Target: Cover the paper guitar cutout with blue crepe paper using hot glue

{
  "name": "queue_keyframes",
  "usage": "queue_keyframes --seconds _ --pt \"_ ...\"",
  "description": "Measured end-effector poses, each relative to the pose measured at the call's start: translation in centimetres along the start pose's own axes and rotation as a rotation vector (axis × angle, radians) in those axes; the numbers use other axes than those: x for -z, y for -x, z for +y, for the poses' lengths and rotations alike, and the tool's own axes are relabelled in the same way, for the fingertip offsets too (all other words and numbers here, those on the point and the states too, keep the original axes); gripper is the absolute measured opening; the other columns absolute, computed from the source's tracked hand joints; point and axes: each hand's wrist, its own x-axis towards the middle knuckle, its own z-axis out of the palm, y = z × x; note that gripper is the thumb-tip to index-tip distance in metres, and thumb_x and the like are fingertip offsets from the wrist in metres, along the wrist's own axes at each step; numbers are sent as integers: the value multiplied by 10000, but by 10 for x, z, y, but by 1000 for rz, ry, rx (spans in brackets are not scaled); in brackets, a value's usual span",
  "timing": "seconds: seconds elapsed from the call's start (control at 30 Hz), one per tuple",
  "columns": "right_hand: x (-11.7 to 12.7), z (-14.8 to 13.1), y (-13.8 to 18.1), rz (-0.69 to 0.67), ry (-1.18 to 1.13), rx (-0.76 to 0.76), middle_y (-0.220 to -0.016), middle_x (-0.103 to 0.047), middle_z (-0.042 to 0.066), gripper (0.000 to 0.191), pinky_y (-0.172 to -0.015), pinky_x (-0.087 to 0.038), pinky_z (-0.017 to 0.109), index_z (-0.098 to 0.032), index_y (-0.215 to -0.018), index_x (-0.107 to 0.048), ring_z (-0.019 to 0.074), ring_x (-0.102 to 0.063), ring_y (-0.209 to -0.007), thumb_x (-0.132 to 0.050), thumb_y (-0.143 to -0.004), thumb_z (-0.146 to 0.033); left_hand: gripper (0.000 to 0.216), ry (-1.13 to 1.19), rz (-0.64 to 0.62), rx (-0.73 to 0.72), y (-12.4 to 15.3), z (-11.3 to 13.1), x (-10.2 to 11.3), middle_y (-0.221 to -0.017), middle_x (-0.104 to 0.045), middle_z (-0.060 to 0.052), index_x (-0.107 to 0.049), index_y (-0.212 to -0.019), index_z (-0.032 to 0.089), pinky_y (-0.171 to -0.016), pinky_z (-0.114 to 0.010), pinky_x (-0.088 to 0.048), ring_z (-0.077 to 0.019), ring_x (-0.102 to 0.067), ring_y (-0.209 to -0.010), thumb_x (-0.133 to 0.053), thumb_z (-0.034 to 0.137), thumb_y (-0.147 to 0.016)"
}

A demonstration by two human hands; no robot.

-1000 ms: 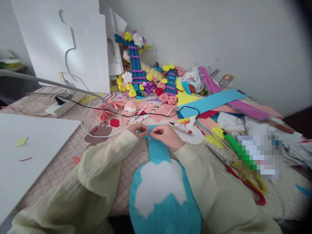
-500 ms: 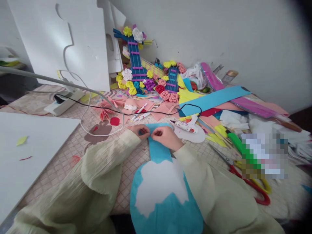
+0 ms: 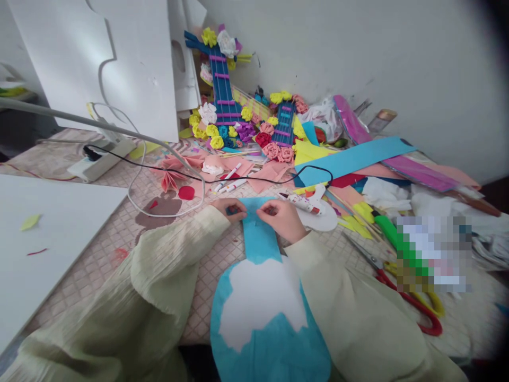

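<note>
In front of me lies a guitar-shaped cutout (image 3: 274, 339), its body white in the middle with blue crepe paper around the edge. Its blue paper-covered neck (image 3: 260, 241) points away from me. At the left edge of the neck's far end, my left hand (image 3: 230, 208) pinches the blue paper (image 3: 258, 204), thumb against curled fingers. My right hand (image 3: 284, 218) is closed in a similar pinch over the right side of that end. The paper between the fingertips is mostly hidden. A white glue gun (image 3: 308, 201) rests just beyond my right hand.
Scissors (image 3: 409, 300) with red handles lie at right. Two decorated paper guitars (image 3: 223, 90) stand against the wall among paper flowers. A black cable (image 3: 178, 174) and a white cord (image 3: 135, 201) cross the table near a power strip (image 3: 101, 159). A white board (image 3: 79, 228) lies at left.
My hands have moved apart from each other along the far end of the neck, baring more blue paper between them. The view has shifted slightly.
</note>
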Motion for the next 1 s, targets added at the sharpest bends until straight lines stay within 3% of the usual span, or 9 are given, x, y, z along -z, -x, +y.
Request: queue_keyframes --seconds 0.73,1.0 --pt "-3 7 3 -3 21 -22 -586 -628 4 82 -536 -405 223 -161 -617 -627 106 -538 -535 -596 -666 -219 161 64 -65 57 2 9 2 -514 -563 25 -650 -658 134 -445 -148 -370 -53 -442 -463 -654 291 -624" --pt "-4 4 6 2 61 -2 -573 -608 -7 85 -529 -393 212 -164 -616 -619 96 -524 -527 -599 -665 -231 82 -62 29 17 1 11 -4 -497 -465 43 -648 -611 130 -445 -158 -331 -44 -389 -455 -678 196 -573"
